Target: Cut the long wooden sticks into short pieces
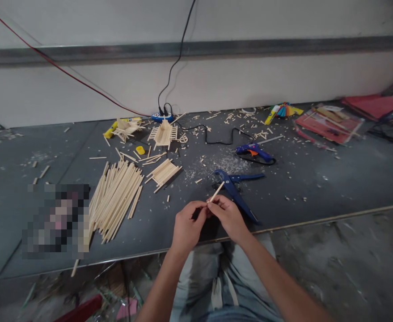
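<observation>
Over the table's front edge, my two hands meet around a short wooden stick. My right hand is closed in a pinch on its lower part, and the free end points up and to the right. The fingers of my left hand are closed at the stick's lower end, which is hidden by the fingertips. Just beyond my right hand lies a blue cutter with its handles spread. Further back, a small flat panel of glued sticks rests on the table.
A pile of long sticks lies left, beside a blurred patch. Behind stand small stick models near a blue power socket. A blue glue gun lies right of centre, its cord running back. Offcuts litter the table.
</observation>
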### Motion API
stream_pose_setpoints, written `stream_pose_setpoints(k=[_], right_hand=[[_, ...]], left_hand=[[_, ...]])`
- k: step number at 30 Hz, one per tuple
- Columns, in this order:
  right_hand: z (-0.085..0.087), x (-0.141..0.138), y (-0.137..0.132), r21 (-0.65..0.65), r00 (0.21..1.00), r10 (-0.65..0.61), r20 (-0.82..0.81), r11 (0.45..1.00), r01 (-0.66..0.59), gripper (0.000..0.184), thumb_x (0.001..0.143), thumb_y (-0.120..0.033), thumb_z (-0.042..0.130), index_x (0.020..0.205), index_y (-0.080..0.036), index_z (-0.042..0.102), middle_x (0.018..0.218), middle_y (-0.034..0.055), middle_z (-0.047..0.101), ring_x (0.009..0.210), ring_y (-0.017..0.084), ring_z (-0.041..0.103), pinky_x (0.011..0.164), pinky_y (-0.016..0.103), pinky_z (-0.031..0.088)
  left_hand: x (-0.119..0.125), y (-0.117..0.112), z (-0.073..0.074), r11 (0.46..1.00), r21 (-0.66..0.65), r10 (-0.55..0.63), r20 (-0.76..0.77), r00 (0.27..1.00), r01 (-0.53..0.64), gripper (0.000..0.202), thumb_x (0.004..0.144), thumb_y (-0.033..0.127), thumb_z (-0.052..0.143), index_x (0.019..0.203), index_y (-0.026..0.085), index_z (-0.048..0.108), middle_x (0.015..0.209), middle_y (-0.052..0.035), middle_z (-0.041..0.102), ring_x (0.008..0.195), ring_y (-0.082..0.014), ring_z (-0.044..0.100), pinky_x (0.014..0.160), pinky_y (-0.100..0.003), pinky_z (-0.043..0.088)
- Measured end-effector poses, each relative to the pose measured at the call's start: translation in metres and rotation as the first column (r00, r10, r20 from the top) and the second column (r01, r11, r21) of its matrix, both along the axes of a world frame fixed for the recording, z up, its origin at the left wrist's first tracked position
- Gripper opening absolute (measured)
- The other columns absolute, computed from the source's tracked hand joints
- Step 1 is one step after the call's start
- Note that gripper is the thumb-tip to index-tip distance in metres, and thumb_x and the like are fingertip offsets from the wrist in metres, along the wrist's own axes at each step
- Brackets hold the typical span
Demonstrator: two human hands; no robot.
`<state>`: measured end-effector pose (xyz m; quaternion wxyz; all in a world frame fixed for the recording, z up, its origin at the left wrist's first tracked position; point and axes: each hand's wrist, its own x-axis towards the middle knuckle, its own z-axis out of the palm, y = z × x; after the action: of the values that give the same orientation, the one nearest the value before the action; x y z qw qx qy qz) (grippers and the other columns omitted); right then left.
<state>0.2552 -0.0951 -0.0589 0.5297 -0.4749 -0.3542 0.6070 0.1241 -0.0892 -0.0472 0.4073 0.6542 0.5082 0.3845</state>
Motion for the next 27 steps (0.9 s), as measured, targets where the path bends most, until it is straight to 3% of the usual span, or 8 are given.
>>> stream_pose_setpoints(k=[27], right_hand=[[-0.0042,0.0001,0.0030,0.004,0.997,0.023,-0.071,1.000,-0.023,0.017,0.071,-0.032,0.063,0.080,-0.018,0.060,0.068,-0.0005,0.060,0.060,0.012,0.055,0.062,0.027,0.045]], left_hand=[[0.0002,-0.0015,0.0029,1.000,-0.025,-0.017,0.042,0.999,0.018,0.015,0.080,0.022,0.051,0.090,0.020,0.062,0.083,-0.0012,0.067,0.073,-0.0113,0.062,0.071,-0.021,0.048]])
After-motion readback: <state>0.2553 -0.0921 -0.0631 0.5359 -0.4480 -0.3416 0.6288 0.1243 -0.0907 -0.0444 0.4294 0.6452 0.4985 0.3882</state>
